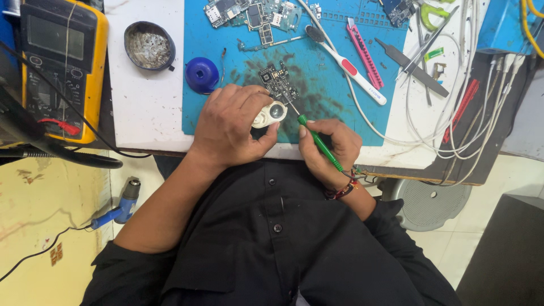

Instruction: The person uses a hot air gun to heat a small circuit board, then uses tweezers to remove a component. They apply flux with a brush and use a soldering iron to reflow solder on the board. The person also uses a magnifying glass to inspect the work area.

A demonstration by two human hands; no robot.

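Note:
My left hand [231, 126] holds a small white magnifier loupe [270, 114] over the blue work mat [323, 85]. A small dark circuit board [276, 81] lies on the mat just beyond the loupe. My right hand [328, 148] grips a green-handled tool [318, 142], held like a pen. Its thin metal tip reaches up to the near edge of the circuit board, next to the loupe. Both hands rest at the near edge of the table.
A yellow multimeter [61, 65] stands at the left. On the table lie a dark dish [149, 46], a blue cap [202, 74], a white toothbrush [345, 67], a pink tool [364, 55], more boards [249, 14], tweezers [412, 65] and white cables [447, 113]. A hot-air gun [116, 209] lies on the floor.

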